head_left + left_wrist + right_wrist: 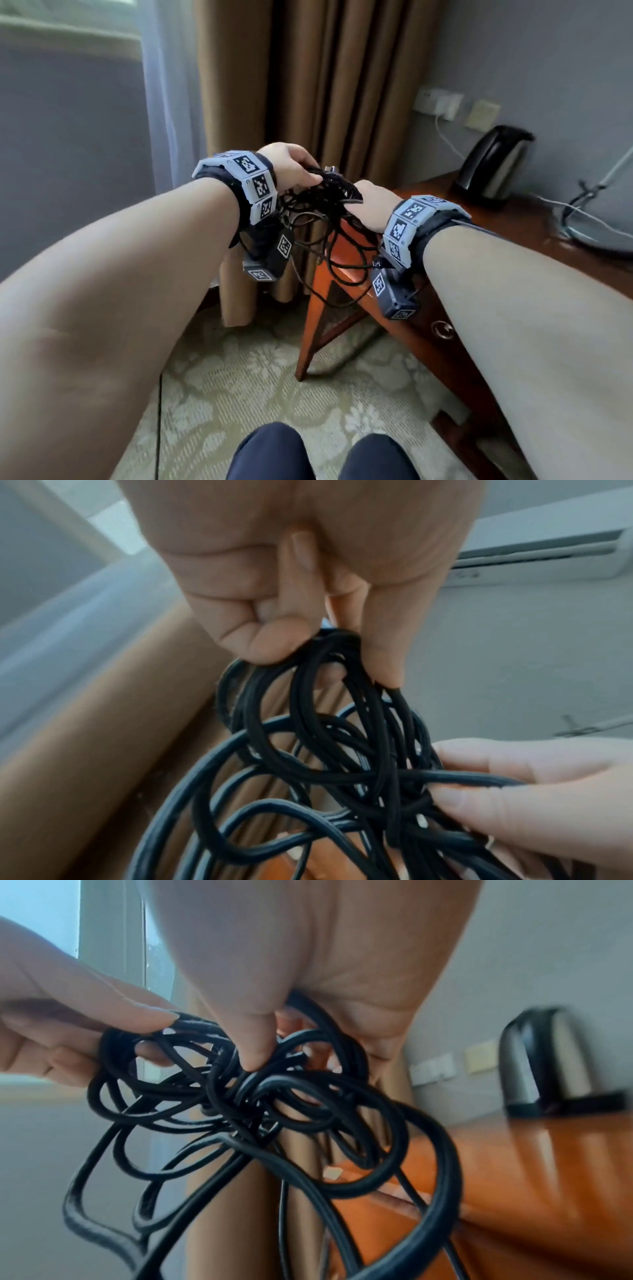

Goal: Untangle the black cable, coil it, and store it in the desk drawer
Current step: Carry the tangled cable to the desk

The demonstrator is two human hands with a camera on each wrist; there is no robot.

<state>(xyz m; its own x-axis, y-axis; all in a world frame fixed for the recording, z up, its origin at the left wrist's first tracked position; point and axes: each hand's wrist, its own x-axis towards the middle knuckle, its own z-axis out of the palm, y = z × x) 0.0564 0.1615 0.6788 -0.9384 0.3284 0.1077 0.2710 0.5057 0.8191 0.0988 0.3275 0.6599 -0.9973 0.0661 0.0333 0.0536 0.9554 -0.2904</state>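
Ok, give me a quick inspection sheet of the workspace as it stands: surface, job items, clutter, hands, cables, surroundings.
Surface: wooden desk, glossy top; drawer front with a ring pull looks closed.
Job's things: black cable a tangled bundle held in the air past the desk's corner, loops hanging down; not yet coiled.
Clutter: kettle standing on the desk by the wall.
Grippers: left hand grips the top of the tangle; right hand pinches strands at its side.
Cables: white lead from the wall socket; grey leads lying on the desk at right.
Surroundings: brown curtain, sheer curtain at the window, patterned carpet, grey wall.
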